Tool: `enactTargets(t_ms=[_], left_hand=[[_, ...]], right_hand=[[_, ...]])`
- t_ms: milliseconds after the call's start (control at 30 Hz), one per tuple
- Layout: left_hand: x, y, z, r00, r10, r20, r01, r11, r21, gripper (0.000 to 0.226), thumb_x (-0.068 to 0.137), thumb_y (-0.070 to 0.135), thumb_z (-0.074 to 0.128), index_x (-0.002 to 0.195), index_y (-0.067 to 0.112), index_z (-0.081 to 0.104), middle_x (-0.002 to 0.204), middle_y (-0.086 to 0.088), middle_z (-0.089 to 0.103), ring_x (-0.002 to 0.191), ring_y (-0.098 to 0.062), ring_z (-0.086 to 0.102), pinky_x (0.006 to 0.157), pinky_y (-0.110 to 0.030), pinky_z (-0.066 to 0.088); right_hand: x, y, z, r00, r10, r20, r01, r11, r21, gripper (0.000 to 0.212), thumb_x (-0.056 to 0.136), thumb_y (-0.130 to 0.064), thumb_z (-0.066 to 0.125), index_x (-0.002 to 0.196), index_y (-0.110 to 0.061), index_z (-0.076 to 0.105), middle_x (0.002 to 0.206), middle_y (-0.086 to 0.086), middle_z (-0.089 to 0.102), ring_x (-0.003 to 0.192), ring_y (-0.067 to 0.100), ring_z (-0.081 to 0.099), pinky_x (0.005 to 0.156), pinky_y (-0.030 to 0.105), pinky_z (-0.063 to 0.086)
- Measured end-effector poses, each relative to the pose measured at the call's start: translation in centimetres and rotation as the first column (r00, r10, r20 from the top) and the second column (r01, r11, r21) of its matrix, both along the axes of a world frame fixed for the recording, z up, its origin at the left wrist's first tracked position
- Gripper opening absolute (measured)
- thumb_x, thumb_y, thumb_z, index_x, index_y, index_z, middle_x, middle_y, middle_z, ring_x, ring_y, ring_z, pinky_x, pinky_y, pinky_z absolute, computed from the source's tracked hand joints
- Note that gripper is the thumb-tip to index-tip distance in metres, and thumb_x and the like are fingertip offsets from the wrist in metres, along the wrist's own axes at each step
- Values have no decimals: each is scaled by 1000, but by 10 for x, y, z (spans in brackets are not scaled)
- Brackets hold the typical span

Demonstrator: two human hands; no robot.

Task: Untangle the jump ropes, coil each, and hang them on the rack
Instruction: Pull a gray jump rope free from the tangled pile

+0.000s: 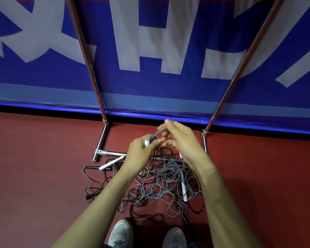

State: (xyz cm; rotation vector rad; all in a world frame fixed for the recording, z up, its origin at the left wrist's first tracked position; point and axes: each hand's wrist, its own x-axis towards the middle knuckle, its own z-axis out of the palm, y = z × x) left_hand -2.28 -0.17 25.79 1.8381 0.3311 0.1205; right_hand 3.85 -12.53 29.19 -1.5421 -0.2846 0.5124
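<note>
Standing over a big tangle of jump ropes on the red floor, right at the foot of the rack. Got the left hand wrapped round a white handle, fingers curled snug on it, just the cap end poking out near the thumb. Pinching the grey rope with the right hand, up at the fingertips, a bit higher and further out than the left. Holding that short stretch of grey rope between the two grips, slanting up from the handle to the right fingertips. Can't tell where it goes past the pinch, lost behind the fingers. Keeping both hands up above the pile, roughly over its far edge and the rack's low crossbar.

Down below: mostly grey loops in the middle, mixed with dark rope trailing out to the left. Spotted a second white handle lying at an angle just left of the left wrist, close to the rack's base tube, and a third white handle lying among the loops beside the right forearm. Seeing the whole mess spread from the rack's feet back to a pair of grey shoes at the bottom edge. Looking past the two uprights at a blue banner with big pale lettering.
</note>
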Motion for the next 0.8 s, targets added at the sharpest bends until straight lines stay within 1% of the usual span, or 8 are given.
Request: enactTargets(t_ms=[133,233,300,467,567,700,767,800], left_hand=[[-3,-2,13,993,12,114,-5,998,-56,19,93,22,64,74,23,60,53,17,54,53,-3,41,55,-23,35],[-7,-2,24,987,5,162,25,983,-182,14,93,16,62,79,16,60,60,10,59,57,-9,42,54,-20,37],[-9,0,29,981,38,189,19,956,-292,11,92,15,62,81,15,60,66,6,63,57,-9,43,55,-19,38],[-16,2,39,970,124,211,-19,897,-442,8,89,14,63,82,13,59,68,0,57,54,-8,42,54,-17,38],[-16,7,37,946,278,166,-177,873,-454,13,91,8,62,80,12,57,58,9,53,53,-5,42,54,-16,38],[-14,24,20,938,347,-14,-342,916,-210,16,86,15,71,85,12,55,69,4,56,62,-6,51,58,-21,39],[-16,22,11,935,302,-183,-309,951,-8,46,81,21,77,116,8,49,110,-8,55,95,-19,55,77,-27,47],[-17,17,8,929,285,-236,-273,959,81,67,79,20,79,131,5,39,129,-12,42,108,-23,49,89,-27,44]], right_hand=[[0,-12,-18,999,19,41,-10,978,-210,17,101,-19,47,91,-21,60,85,-1,62,78,13,59,75,31,52],[-8,-19,-30,992,129,4,-118,923,-366,26,97,-5,50,90,-29,57,94,-4,64,95,20,63,93,39,51],[-12,-23,-31,988,152,31,-129,914,-384,32,93,-1,52,92,-33,57,98,-6,65,98,22,64,94,44,50],[-21,-24,-33,961,257,107,-192,890,-414,7,90,-30,65,94,-33,61,105,-2,63,99,13,61,91,33,49],[-24,-31,-27,964,210,161,-110,871,-479,8,95,-27,59,93,-19,57,90,-6,60,81,5,57,77,19,44],[-25,-46,-13,971,49,234,91,830,-551,8,93,-20,62,86,-17,60,74,-7,58,67,8,53,67,25,46],[-23,-48,-6,981,-119,151,169,911,-378,10,92,-10,61,84,-15,63,74,-4,61,69,9,56,64,21,47],[-21,-48,-2,978,-200,65,210,944,-255,11,92,-5,60,84,-13,63,76,-1,63,71,9,58,64,19,50]])
